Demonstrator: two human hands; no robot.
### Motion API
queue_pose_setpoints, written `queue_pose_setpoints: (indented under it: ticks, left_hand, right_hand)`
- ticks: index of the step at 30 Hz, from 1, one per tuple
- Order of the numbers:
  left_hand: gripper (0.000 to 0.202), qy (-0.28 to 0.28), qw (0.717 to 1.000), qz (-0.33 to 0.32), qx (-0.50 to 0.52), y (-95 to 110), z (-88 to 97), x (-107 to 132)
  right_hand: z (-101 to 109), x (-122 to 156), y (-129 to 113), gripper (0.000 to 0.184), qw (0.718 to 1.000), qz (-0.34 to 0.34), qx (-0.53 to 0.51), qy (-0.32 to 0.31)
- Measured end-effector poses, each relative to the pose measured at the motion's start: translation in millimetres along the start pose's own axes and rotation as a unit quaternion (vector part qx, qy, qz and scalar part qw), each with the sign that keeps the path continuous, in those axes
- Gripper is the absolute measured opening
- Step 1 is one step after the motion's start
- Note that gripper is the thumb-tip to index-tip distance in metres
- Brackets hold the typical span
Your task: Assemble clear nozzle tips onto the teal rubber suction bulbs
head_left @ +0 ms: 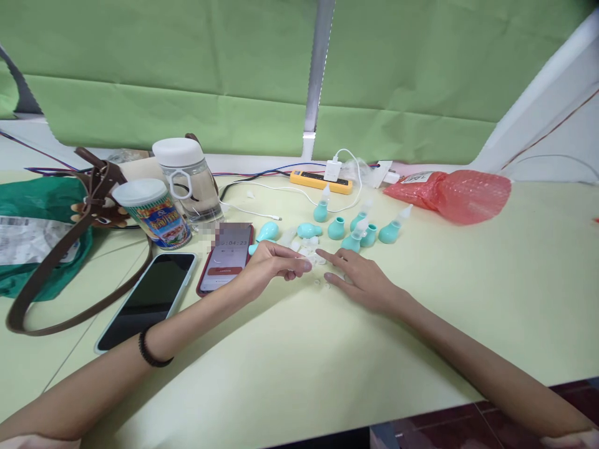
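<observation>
My left hand (pixel 281 265) is closed in a pinch on a small clear plastic piece (pixel 312 259), whose exact shape is hard to make out. Just to the right, my right hand (pixel 358 277) has its fingers apart, the index fingertip at the edge of a small pile of translucent pieces (pixel 309 243). Two tiny clear rings (pixel 327 285) lie on the table below that fingertip. Beyond the hands are several teal squeeze bulbs: an uncapped one (pixel 336 228) stands upright, another (pixel 309 231) lies on its side, and a third (pixel 389 232) carries a clear pointed nozzle (pixel 405 213).
Left of my hands lie a lit phone in a red case (pixel 229 255) and a dark-screened phone (pixel 150 299). Behind them stand a noodle cup (pixel 159 218) and a clear water bottle (pixel 194 193). A yellow power strip (pixel 304 179) and red bubble wrap (pixel 472 196) are at the back.
</observation>
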State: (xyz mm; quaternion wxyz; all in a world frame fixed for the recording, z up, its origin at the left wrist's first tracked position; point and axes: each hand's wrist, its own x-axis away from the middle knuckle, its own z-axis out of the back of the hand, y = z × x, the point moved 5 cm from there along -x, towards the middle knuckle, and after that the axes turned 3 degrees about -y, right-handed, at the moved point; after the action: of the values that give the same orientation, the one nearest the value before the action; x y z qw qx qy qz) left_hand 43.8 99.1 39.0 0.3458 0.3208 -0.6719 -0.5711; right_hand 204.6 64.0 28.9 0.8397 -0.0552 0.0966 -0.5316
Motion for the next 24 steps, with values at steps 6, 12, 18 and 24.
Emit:
queue_pose_setpoints:
  ticks: [6,12,18,24]
  left_hand:
    - [0.029,0.006,0.999,-0.006,-0.041,-6,2.3,-4]
    - [0.038,-0.005,0.999,0.012,-0.035,-11,1.3,-5]
    - [0.029,-0.017,1.0,0.008,0.023,-11,0.2,-5]
    - [0.029,-0.028,0.997,0.006,0.073,-12,-0.6,-6]
  right_hand:
    - [7,2,3,0.033,0.989,0.017,-0.012,0.144]
    - [55,21,43,0.019,0.879,-0.045,0.008,0.476]
    - [46,4,86,0.039,0.935,-0.205,0.041,0.288]
    - [22,-3,105,0.039,0.955,-0.261,0.034,0.137]
